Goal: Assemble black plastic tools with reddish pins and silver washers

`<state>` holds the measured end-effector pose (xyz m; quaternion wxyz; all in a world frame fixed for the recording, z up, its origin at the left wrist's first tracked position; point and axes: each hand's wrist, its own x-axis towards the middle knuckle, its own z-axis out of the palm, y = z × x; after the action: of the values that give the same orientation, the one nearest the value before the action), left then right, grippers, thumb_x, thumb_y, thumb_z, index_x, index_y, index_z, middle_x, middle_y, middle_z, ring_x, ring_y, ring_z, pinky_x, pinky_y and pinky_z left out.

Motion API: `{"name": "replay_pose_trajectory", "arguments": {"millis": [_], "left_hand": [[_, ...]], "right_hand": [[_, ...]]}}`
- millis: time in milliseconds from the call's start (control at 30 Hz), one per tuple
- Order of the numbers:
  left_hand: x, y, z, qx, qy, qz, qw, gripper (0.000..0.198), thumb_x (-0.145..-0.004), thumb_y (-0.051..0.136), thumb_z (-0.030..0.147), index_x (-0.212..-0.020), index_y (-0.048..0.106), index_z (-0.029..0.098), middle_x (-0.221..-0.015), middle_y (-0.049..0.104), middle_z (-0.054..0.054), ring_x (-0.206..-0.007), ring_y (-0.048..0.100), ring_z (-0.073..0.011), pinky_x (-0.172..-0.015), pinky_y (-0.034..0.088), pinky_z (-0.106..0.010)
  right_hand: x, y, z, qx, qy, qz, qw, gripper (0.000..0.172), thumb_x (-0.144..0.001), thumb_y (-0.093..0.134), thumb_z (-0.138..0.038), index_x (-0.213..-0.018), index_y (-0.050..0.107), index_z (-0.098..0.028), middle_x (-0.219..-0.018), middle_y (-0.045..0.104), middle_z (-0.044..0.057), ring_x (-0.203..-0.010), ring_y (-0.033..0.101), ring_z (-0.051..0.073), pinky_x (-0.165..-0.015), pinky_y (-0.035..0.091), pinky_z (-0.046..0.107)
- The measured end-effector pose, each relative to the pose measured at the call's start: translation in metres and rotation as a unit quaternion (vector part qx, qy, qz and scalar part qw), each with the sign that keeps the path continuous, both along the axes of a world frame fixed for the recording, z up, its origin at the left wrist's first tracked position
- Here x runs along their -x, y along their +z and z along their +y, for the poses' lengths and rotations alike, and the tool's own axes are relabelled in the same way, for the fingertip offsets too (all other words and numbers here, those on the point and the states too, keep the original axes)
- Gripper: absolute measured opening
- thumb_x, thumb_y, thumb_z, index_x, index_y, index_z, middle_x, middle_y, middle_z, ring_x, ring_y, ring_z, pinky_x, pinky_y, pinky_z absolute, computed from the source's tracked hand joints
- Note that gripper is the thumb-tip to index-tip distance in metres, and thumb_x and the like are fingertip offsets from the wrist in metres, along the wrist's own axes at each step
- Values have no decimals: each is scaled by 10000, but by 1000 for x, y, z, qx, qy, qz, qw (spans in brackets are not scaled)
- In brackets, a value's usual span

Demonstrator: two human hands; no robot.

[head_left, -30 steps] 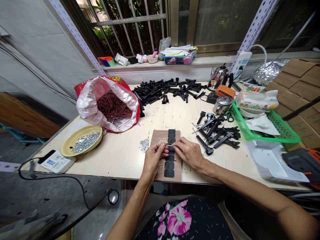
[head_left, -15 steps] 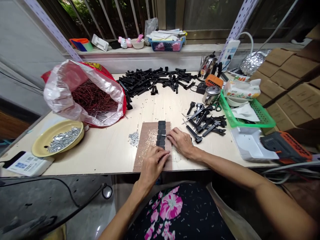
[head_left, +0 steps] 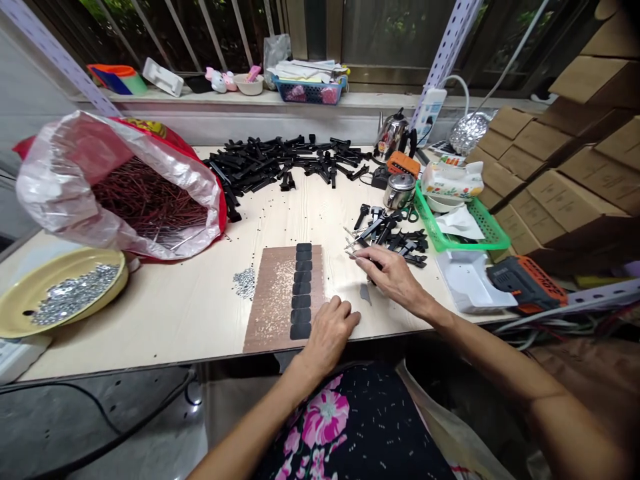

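Observation:
My left hand (head_left: 331,333) rests at the right edge of a brown board (head_left: 260,293), fingers curled in; what they hold, if anything, is hidden. A column of several black rounded square pieces (head_left: 301,288) lies along the board, with small pale bits (head_left: 275,300) scattered to their left. My right hand (head_left: 393,275) is closed on a thin pointed tool (head_left: 352,255), perhaps tweezers, its tip close to a pile of black plastic parts (head_left: 395,233). A small grey scrap (head_left: 365,293) lies on the table between my hands.
Tiny silver pieces (head_left: 245,283) lie left of the board. A yellow bowl (head_left: 117,287) of silver pieces and a red-white bag (head_left: 55,207) of dark red pins stand left. Further black parts (head_left: 260,163) lie behind. At right are a green basket (head_left: 493,227) and a white tray (head_left: 457,287).
My right hand has moved right with the tool, off the board toward the black parts. My left hand has slid off the black pieces to the board's right edge. The view has shifted right.

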<state>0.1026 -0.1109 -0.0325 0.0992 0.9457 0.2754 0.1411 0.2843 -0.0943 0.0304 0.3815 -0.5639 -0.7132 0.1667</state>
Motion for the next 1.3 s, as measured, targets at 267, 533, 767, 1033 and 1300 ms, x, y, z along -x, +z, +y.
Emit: {"name": "replay_pose_trajectory", "arguments": {"millis": [267, 533, 767, 1033, 1300], "left_hand": [[13, 13, 11, 258, 150, -274, 914, 169, -882, 507, 267, -863, 648, 177, -822, 629, -64, -790, 550, -189, -717, 437, -316], [43, 32, 35, 601, 243, -573, 501, 307, -634, 786, 319, -831, 663, 118, -740, 654, -27, -608, 567, -74, -619, 505, -209], [46, 37, 33, 567, 254, -591, 514, 298, -629, 789, 314, -819, 676, 114, -751, 686, -46, -614, 592, -84, -637, 524, -221], [52, 34, 36, 544, 269, -605, 516, 308, -624, 789, 314, -823, 674, 109, -730, 685, -37, -591, 600, -79, -625, 521, -208], [53, 36, 38, 531, 282, -622, 501, 319, -590, 807, 319, -773, 656, 105, -699, 673, -26, -578, 612, -90, -609, 528, -212]], "right_hand": [[0, -1, -13, -58, 6, -37, 998, 272, -933, 439, -247, -1131, 625, -225, -1022, 620, 50, -920, 598, 151, -799, 485, 255], [40, -5, -6, -76, 57, -181, 979, 258, -926, 455, -224, -1108, 636, -255, -981, 616, 40, -831, 593, 128, -739, 462, 230], [59, 0, 5, -64, 64, -233, 968, 243, -941, 435, -245, -1067, 642, -268, -933, 615, 24, -798, 583, 113, -693, 417, 204], [73, 1, 8, -78, 58, -275, 957, 218, -937, 439, -227, -1019, 635, -273, -948, 620, 20, -799, 564, 132, -690, 375, 239], [84, -4, 12, -81, 47, -262, 960, 219, -940, 428, -233, -1044, 620, -235, -886, 617, 27, -767, 556, 131, -697, 365, 248]]}}
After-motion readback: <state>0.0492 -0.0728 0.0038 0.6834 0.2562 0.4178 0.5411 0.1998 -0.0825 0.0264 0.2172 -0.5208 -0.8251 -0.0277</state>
